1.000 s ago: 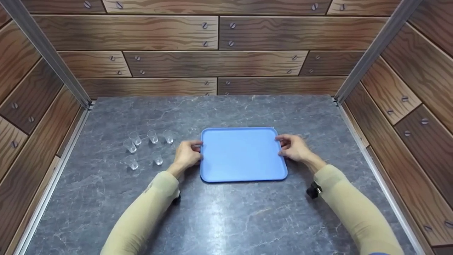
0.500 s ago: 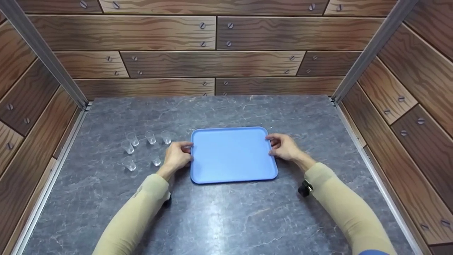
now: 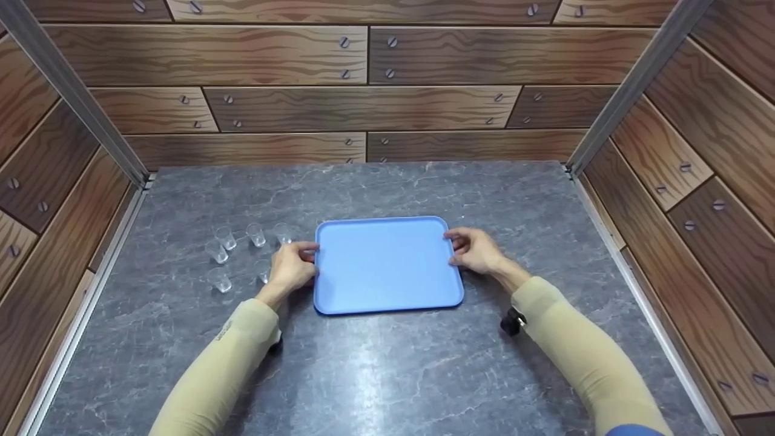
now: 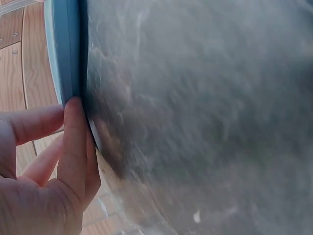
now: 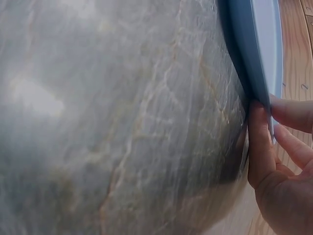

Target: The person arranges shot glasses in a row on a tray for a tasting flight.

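Observation:
A blue rectangular tray [image 3: 387, 266] with rounded corners and a raised rim lies over the dark grey table, nothing on its surface. My left hand [image 3: 292, 267] pinches its left rim, thumb and fingers on either side of the edge, as the left wrist view shows up close. At the opposite side, my right hand [image 3: 477, 251] pinches the right rim the same way; the right wrist view shows its fingers [image 5: 261, 142] under the tray edge. Just left of the left hand stand several small clear glasses [image 3: 221, 282]; one glass [image 3: 264, 275] is partly hidden behind that hand.
The grey marbled table [image 3: 508, 381] is bounded by wood-print walls [image 3: 290, 109] at the back and both sides. Metal rails [image 3: 660, 321] run along its side edges. Another glass [image 3: 256, 235] stands in the back part of the group, near the left hand.
Both hands have moved the tray left across the table, closer to the glasses. The left hand now overlaps the nearest glasses in the head view. Both grips stay the same.

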Demonstrator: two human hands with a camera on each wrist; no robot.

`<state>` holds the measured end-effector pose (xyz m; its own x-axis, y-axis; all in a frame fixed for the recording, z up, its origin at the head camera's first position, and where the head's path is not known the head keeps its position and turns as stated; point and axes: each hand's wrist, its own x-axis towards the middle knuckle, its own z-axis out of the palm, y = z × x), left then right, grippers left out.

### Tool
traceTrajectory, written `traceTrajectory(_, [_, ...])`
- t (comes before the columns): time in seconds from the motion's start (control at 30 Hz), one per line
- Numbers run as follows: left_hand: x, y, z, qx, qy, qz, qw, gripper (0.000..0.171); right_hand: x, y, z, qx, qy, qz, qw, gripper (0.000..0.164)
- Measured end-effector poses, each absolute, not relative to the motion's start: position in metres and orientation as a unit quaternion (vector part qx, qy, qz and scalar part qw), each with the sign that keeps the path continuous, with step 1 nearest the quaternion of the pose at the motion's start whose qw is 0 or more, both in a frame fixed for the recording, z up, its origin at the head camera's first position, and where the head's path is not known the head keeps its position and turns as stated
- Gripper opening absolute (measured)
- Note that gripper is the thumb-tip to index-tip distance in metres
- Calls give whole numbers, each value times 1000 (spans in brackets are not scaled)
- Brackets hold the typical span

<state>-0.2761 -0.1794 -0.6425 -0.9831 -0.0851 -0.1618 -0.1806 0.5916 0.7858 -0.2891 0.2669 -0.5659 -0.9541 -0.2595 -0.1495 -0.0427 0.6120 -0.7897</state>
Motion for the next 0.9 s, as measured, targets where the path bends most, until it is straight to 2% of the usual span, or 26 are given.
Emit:
traceTrajectory(0.27, [-274,-181,-643,-66,904,420,39,66,-289,265,-567,-82,883,-444,129,64])
traceTrajectory(0.47, [-271,-179,-636,-2,935,353,19,56,-288,267,-567,-77,880,-450,131,65])
traceTrajectory(0.53, [-262,-177,-619,26,937,347,32,52,-288,267,-567,-76,880,-450,131,65])
traceTrajectory(0.73, [-224,-178,-535,109,914,377,98,46,-288,268,-570,-67,875,-460,137,65])
traceTrajectory(0.9, [-219,-202,-504,174,895,399,100,36,-288,267,-569,-78,873,-462,133,65])
